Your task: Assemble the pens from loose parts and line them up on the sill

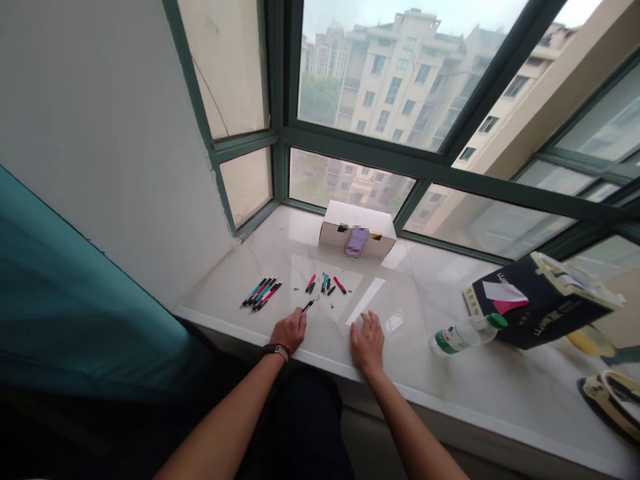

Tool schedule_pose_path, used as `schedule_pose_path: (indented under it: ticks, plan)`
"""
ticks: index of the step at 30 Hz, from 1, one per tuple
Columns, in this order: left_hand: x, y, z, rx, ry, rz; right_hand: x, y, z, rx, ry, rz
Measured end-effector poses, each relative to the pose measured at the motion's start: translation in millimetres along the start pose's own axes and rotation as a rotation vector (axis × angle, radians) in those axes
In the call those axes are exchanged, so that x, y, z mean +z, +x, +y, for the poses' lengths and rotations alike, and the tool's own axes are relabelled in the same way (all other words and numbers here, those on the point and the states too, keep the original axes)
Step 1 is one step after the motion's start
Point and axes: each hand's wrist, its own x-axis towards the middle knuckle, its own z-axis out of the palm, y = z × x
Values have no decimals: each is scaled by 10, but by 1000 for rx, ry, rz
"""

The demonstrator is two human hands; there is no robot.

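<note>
Between the fingers of my left hand (290, 331) is a slim black pen part (308, 307), its tip pointing away to the right. My right hand (369, 341) rests on the white marble sill with fingers spread, holding nothing. Left of my left hand lies a bunch of pens (261, 293) in black, red and teal. Beyond both hands are scattered loose pen parts: a red barrel (340, 285), a teal barrel (325, 283), another red piece (311, 283) and several small black pieces (331, 291). Tiny bits lie among them, too small to name.
A white box (357, 230) stands against the window. To the right are a clear bottle with a green cap (467, 333), lying tilted against a dark carton (535, 300), and a round object (613, 400) at the edge. A teal curtain (75, 300) hangs at left.
</note>
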Motion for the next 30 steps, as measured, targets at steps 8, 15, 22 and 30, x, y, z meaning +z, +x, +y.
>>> schedule_pose_path:
  ticks: [8,15,22,30]
  plan:
    - [-73,239,-147,-378,-678,129,-27,73,-90,55,-72,-80]
    - [-513,428,-339,-511,-857,36,-26,61,-87,59,-69,-81]
    - [-849,367,-411,-530,-874,-315,-28,67,-86,72,-52,-89]
    - [-950,328,-670,-326,-155,-313,-11,63,-77,64,-44,-77]
